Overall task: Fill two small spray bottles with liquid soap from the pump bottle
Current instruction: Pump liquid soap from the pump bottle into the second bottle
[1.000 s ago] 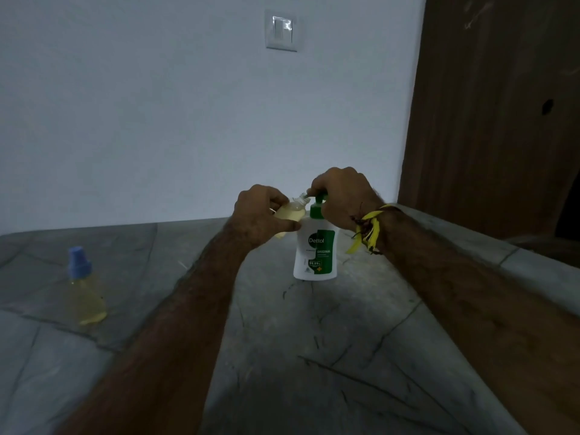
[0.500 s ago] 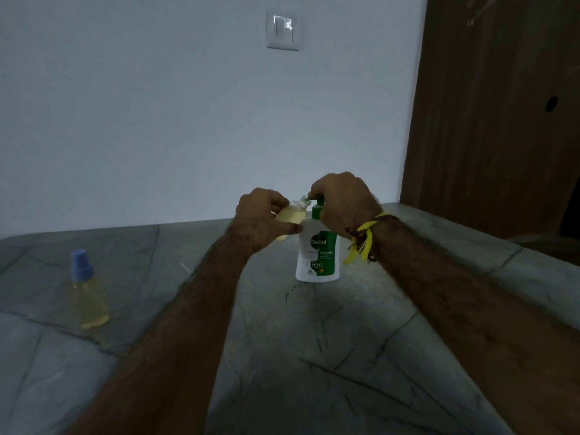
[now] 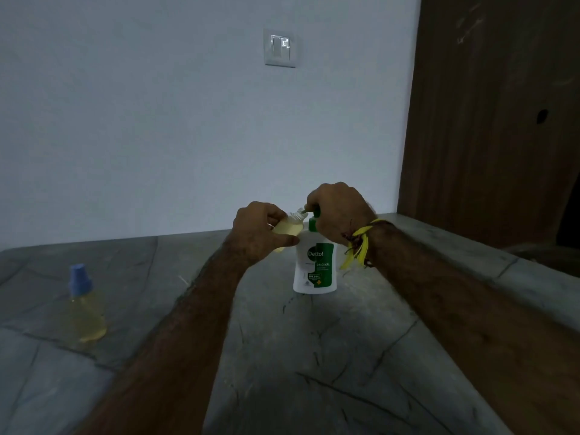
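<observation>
A white and green pump bottle (image 3: 315, 268) stands upright on the grey stone counter (image 3: 314, 356). My right hand (image 3: 340, 211) is closed over its green pump head, which is mostly hidden. My left hand (image 3: 262, 229) grips a small open spray bottle (image 3: 290, 229) with yellowish liquid, tilted so its threaded neck meets the pump spout. A second small spray bottle (image 3: 84, 306) with a blue cap and yellow liquid stands upright at the left of the counter, apart from both hands.
A white wall with a light switch (image 3: 280, 48) rises behind the counter. A brown wooden door (image 3: 496, 120) stands at the right. The counter's raised stone edge (image 3: 502, 262) runs along the right side.
Both hands and the bottles keep the same pose; only the camera has shifted slightly.
</observation>
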